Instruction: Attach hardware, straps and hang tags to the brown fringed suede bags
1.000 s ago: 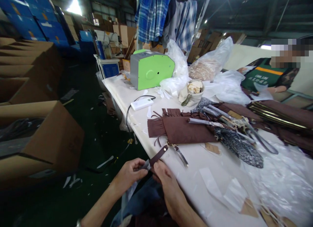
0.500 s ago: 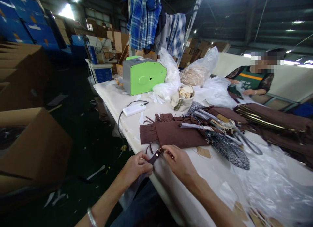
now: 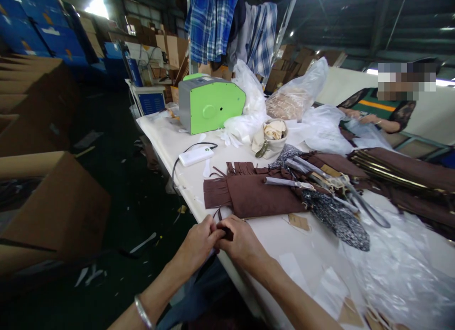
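Observation:
My left hand (image 3: 199, 240) and my right hand (image 3: 241, 238) meet at the near edge of the table, fingers pinched together on a dark brown strap (image 3: 227, 232). Most of the strap is covered by my fingers. Just beyond them lies a brown fringed bag (image 3: 263, 193), its fringe (image 3: 215, 193) spread to the left and a thin cord running toward my hands. A wrapped grey handle (image 3: 287, 182) rests across the bag's right part, beside a black-and-white speckled fabric piece (image 3: 336, 221). A brown paper tag (image 3: 299, 221) lies near the bag's lower edge.
A green and grey machine (image 3: 213, 106) stands at the back, with a white power bank (image 3: 195, 156) and cable before it. Clear plastic bags (image 3: 405, 254) cover the right side near stacked brown bags (image 3: 394, 169). A co-worker (image 3: 380, 107) sits across. Open cartons (image 3: 71, 206) stand left.
My right hand has moved left and down to meet my left hand. The strap's metal fitting, visible before, is now covered by my fingers. The view has shifted slightly.

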`<state>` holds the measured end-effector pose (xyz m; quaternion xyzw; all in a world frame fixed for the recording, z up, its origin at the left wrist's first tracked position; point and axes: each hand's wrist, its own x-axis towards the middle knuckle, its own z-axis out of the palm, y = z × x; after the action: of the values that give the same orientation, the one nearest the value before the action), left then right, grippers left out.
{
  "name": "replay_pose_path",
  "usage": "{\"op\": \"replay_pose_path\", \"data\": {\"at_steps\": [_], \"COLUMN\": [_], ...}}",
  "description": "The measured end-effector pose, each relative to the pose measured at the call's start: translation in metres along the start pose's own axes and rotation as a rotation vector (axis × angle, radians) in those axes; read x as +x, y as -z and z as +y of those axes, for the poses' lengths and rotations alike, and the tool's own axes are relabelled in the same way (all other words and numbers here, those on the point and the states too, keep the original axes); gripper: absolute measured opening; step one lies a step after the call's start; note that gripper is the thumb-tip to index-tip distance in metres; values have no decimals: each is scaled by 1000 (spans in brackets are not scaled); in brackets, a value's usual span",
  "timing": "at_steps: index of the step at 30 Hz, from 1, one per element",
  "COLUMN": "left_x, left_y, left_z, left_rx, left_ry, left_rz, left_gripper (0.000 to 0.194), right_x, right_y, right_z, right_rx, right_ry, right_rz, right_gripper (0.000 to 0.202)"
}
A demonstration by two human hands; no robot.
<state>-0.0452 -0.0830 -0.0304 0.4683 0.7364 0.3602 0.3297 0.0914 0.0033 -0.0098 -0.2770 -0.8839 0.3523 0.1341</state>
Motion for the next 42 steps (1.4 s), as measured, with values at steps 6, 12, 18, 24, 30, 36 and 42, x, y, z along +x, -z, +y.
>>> {"op": "replay_pose_path", "data": {"at_steps": [6, 12, 18, 24, 30, 36, 42], "left_x": [-16, -39, -19, 9, 39, 30, -9], "left_y": [14, 10, 6, 8, 2, 0, 14], "left_z": [-22, -30, -7, 16, 22, 27, 21], "left_rx": [-257, -312, -248, -11, 104, 95, 27], "left_ry": [52, 100, 151, 29, -53, -70, -56], "left_rz": [-205, -255, -175, -142, -85, -104, -125], "left_gripper": [44, 40, 39, 36, 33, 20, 12], "right_x": [-2, 0, 16, 19, 17, 8, 7], "right_y": [-13, 16, 58, 44, 47, 56, 57], "right_z": [5, 2, 28, 57, 58, 54, 31], "right_rx": [123, 180, -175, -32, -22, -196, -434], "right_ry": [-62, -82, 41, -28, -19, 133, 339], "right_rz": [81, 108, 191, 201, 175, -10, -95], "right_gripper": [15, 19, 16, 7, 6, 51, 45]}}
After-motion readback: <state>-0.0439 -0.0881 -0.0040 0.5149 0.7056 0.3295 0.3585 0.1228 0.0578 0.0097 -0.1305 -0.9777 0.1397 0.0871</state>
